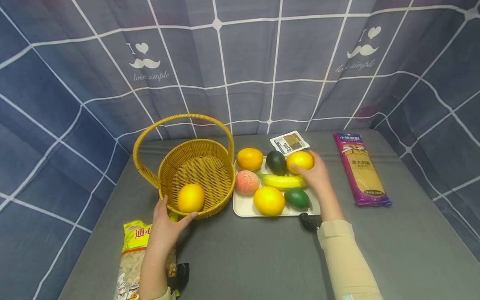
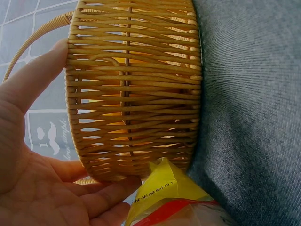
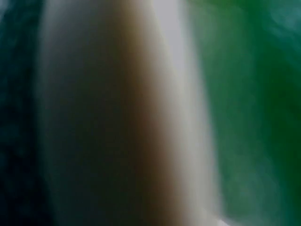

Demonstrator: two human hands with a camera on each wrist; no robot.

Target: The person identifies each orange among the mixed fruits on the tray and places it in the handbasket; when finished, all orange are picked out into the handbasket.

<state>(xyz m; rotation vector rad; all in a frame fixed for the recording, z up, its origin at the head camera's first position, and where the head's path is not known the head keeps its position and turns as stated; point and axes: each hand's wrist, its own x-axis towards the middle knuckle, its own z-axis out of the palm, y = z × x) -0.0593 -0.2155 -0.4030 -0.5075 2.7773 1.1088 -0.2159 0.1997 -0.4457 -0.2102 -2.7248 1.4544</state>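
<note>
My right hand (image 1: 318, 173) grips a round yellow fruit (image 1: 300, 160) at the back right of a white tray (image 1: 240, 210), thumb on its near side. In the right wrist view everything is blurred by closeness. My left hand (image 1: 166, 227) is spread against the near left rim of a wicker basket (image 1: 202, 148). In the left wrist view, its thumb touches the rim and its other fingers lie along the woven side. One yellow fruit (image 1: 191, 198) lies inside the basket. Around the gripped fruit are a dark green fruit (image 1: 276, 162) and a banana (image 1: 282, 181).
The tray also holds a peach (image 1: 247, 182), an orange-coloured fruit (image 1: 249, 159), a yellow fruit (image 1: 269, 201) and a green fruit (image 1: 297, 198). A macaroni bag (image 1: 131, 258) lies under my left forearm. A flat labelled pack (image 1: 290, 143) sits behind the tray; a pasta pack (image 1: 361, 168) lies right.
</note>
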